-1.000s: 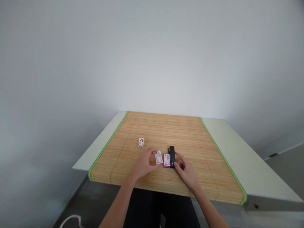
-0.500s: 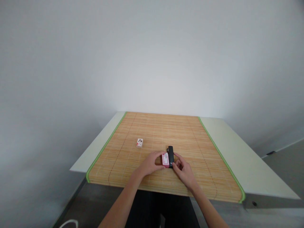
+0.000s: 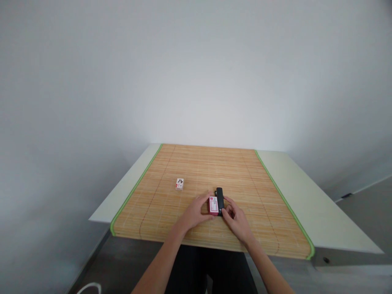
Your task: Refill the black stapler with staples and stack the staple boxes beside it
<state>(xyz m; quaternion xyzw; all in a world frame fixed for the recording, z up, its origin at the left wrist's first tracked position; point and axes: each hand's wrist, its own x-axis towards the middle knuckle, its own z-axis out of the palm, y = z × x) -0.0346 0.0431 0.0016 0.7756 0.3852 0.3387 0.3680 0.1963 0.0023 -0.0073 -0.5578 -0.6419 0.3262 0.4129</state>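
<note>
Left hand (image 3: 196,212) fingers closed on red-white card stack (image 3: 213,205); a second ago cards lay as two separate packs, now merged. Right hand (image 3: 235,219) pinches black stapler (image 3: 219,199) beside stack, apparently touching. Small box (image 3: 179,183) well apart on bamboo mat (image 3: 260,196).

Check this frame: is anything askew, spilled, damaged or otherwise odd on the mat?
Nothing stands out. The left hand and right hand meet at a red and white box lying against a black stapler on the bamboo mat. A second small box sits apart, farther left. No spill or damage shows.
</note>
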